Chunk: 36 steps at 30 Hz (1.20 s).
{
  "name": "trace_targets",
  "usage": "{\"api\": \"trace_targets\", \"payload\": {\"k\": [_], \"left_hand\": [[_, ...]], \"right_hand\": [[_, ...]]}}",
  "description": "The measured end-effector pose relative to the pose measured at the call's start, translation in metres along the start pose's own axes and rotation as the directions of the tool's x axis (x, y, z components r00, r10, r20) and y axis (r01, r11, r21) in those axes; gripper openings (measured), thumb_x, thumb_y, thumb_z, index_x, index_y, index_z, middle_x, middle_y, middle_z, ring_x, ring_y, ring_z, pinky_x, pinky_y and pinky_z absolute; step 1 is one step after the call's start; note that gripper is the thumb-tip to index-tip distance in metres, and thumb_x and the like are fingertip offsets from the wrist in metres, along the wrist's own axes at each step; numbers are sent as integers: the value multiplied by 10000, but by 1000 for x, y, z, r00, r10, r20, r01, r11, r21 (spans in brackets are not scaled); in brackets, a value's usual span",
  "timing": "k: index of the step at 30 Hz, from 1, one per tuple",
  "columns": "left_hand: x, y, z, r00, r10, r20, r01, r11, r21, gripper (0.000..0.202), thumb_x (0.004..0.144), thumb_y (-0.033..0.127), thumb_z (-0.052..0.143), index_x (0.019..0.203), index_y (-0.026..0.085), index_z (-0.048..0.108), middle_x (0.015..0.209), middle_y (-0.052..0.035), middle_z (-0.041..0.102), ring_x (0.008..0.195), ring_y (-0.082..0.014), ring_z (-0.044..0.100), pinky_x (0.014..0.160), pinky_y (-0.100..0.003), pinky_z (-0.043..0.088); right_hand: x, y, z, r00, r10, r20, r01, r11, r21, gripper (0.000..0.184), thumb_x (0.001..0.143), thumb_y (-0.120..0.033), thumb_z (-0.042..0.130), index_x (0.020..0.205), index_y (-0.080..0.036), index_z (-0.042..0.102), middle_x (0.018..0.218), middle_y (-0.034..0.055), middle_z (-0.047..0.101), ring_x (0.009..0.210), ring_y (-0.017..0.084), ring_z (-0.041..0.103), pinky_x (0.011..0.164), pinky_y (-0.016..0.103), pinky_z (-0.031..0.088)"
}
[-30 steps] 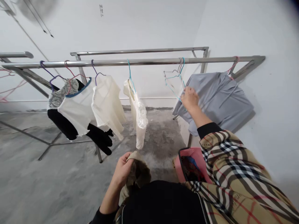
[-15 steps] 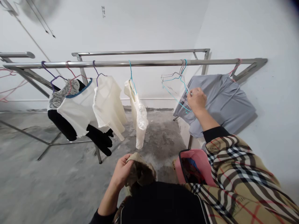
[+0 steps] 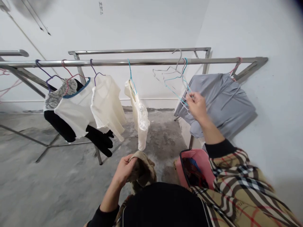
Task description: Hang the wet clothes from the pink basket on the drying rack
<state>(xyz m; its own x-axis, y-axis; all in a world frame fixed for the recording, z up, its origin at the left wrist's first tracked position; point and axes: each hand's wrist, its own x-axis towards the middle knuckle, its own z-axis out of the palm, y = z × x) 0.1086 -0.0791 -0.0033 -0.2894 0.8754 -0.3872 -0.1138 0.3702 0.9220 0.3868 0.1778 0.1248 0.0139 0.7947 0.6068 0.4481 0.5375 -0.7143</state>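
My right hand (image 3: 197, 105) is raised to the steel clothes rail (image 3: 146, 62) and pinches the lower corner of a grey wire hanger (image 3: 169, 73), whose hook stands lifted above the rail. A blue wire hanger (image 3: 180, 87) hangs beside it on the rail. Low in front of my body, my left hand (image 3: 124, 169) is closed on a crumpled tan garment (image 3: 143, 171). Just behind my right hand hangs a grey garment (image 3: 220, 97) on a pink hanger.
Several garments hang left along the rail: a cream lace top (image 3: 139, 113), a cream blouse (image 3: 107, 105), a white top (image 3: 74, 112) and black clothes (image 3: 99, 142). A pink basket (image 3: 197, 168) sits by my right side. White walls close the back and right; the concrete floor (image 3: 47, 183) spreads left.
My right hand has pulled the grey wire hanger up and leftward, so its hook has come off the rail. My left hand keeps holding the tan garment in place.
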Motion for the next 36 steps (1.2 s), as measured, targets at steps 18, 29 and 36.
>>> {"api": "trace_targets", "payload": {"k": [18,29,36], "left_hand": [[19,29,-5,990,-137,21,127,840,-527,190,794,308,653,885,142,652,724,-33,706,652,-168,673,666,-293,567],[9,27,16,998,70,-4,-69,983,-167,329,783,435,647,951,154,675,782,-26,695,701,-150,648,672,-250,525],[-11,12,61,804,352,479,-565,704,431,371,920,391,472,1166,199,673,974,-71,711,963,-201,641,925,-315,478]], "right_hand": [[-235,15,-29,747,224,626,-430,881,198,301,876,-434,561,869,-195,744,533,-5,561,472,118,488,477,251,392],[-227,10,13,689,54,723,-237,959,154,368,928,-441,478,828,-225,759,836,36,743,785,203,679,764,318,513],[-248,12,80,742,44,669,-380,849,366,513,853,-639,491,737,-189,707,600,27,617,571,161,526,580,289,450]]}}
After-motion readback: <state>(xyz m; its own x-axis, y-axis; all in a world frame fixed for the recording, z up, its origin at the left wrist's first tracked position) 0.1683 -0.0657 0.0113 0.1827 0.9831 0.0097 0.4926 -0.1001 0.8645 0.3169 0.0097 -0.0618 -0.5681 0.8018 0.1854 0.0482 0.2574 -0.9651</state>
